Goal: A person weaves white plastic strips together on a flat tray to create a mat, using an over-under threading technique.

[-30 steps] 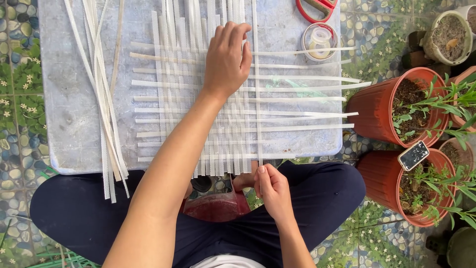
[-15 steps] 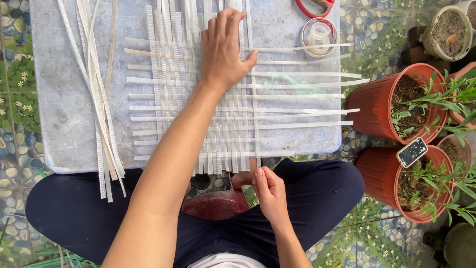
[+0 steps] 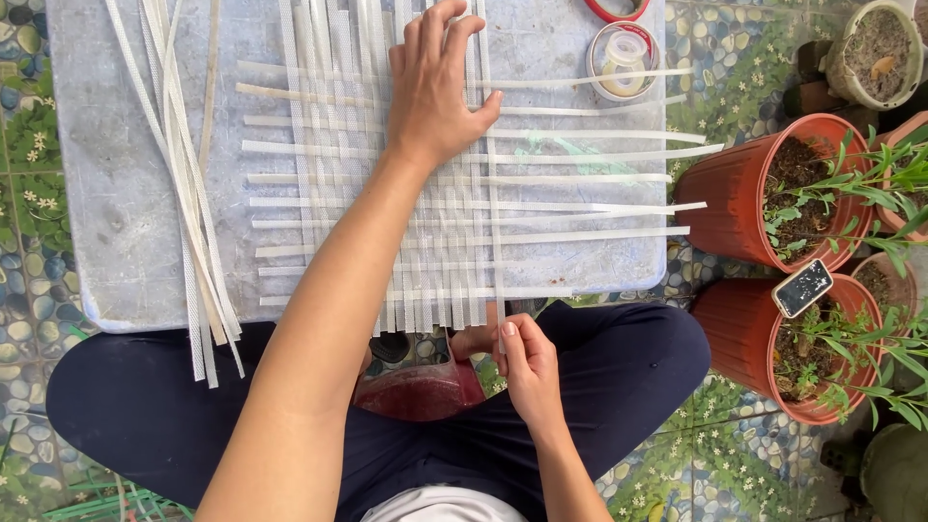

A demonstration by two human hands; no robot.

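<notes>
In the head view, a mat of white strips is seen half woven on a grey board that rests across the lap of a seated person. The left hand is laid flat on the weave, palm down, fingers spread slightly and pointing away from the body, the thumb held out to the right; nothing is gripped by it, the strips are only pressed under it. The right hand is held below the near edge of the board, its thumb and forefinger closed in a pinch on the near end of one vertical strip. That strip is seen to run straight away from the pinching fingers, its long axis pointing up the picture, just to the right of the left thumb and crossing the horizontal strips. The right hand is the nearer of the two to the strip's free end; the left hand lies beside its far half, and whether it is touched by the thumb cannot be told.

Left of the left hand's fingers, well apart, a bundle of loose strips is laid slanting over the board's edge. Beyond and to the right of the fingertips a roll of clear tape is set on the board, with a red-handled pair of scissors at the frame's top. Further right, off the board, terracotta-coloured plant pots are stood on the pebbled floor.
</notes>
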